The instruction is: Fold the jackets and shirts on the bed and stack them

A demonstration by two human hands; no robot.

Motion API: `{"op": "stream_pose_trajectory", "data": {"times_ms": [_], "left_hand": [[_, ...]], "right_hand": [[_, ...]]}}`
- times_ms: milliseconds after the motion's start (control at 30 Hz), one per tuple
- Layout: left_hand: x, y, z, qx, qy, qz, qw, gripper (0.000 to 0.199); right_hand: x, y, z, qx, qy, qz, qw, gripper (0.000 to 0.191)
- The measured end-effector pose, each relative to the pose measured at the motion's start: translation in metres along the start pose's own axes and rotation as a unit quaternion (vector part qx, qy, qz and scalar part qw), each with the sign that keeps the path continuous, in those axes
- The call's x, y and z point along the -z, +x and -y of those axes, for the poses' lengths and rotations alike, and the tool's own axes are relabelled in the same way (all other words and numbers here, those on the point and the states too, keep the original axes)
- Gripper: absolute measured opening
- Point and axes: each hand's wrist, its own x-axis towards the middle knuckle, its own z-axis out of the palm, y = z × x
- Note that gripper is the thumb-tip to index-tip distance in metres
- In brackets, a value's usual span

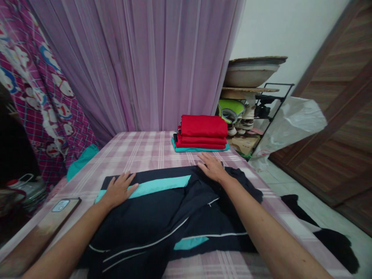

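Navy garment [151, 221] with a teal band [162, 186] lies rumpled on the plaid cloth [145, 149]. Left hand [119, 190] rests flat at its far-left corner, grip spread; right hand [212, 167], grip also spread, at its far edge, near the red stack [203, 131].

A single view looks out from the person's head, set above and behind both grips, facing forward and down along the forearms [261, 221]. These enter low at either side and reach up to the left grip [119, 190] and the right grip [212, 167]. The counter [145, 149] under the grips is near the lens; straight beyond them the view meets a purple curtain [174, 66]. Its wide field also takes in a wooden door [328, 104], off to the right grip's outer side.
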Motion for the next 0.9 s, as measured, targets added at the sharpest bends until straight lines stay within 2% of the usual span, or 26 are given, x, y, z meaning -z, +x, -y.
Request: {"op": "stream_pose_trajectory", "data": {"times_ms": [67, 133, 233, 367, 533, 633, 733, 833, 900], "left_hand": [[-0.004, -0.004, -0.006, 0.015, 0.003, 0.019, 1.0, 0.065], [-0.006, -0.005, -0.007, 0.021, -0.001, 0.029, 0.999, 0.067], [-0.004, -0.005, -0.007, 0.022, -0.009, 0.035, 0.999, 0.068], [-0.003, -0.005, -0.009, 0.028, -0.008, 0.038, 0.999, 0.071], [-0.006, -0.005, -0.01, 0.03, -0.018, 0.027, 0.999, 0.073], [-0.007, -0.004, -0.009, 0.029, -0.018, 0.026, 0.999, 0.074], [-0.006, -0.004, -0.008, 0.025, -0.02, 0.028, 0.999, 0.074], [-0.006, -0.003, -0.008, 0.022, -0.022, 0.033, 0.999, 0.074], [-0.006, -0.003, -0.009, 0.023, -0.024, 0.031, 0.999, 0.074]], "right_hand": [[-0.01, -0.009, 0.008, 0.022, -0.025, 0.075, 0.997, 0.056], [-0.019, -0.018, 0.009, 0.026, -0.047, 0.114, 0.992, 0.06], [-0.022, -0.022, 0.005, 0.025, -0.054, 0.123, 0.991, 0.062], [-0.009, -0.017, 0.008, -0.001, -0.029, 0.15, 0.988, 0.061], [-0.002, -0.024, 0.007, -0.062, -0.047, 0.054, 0.996, 0.058], [-0.007, -0.03, -0.001, -0.094, -0.083, 0.087, 0.988, 0.059], [-0.009, -0.031, -0.004, -0.094, -0.083, 0.113, 0.986, 0.059], [-0.003, -0.032, -0.001, -0.102, -0.043, 0.087, 0.99, 0.055], [0.003, -0.04, 0.004, -0.114, 0.031, 0.046, 0.992, 0.052]]}}
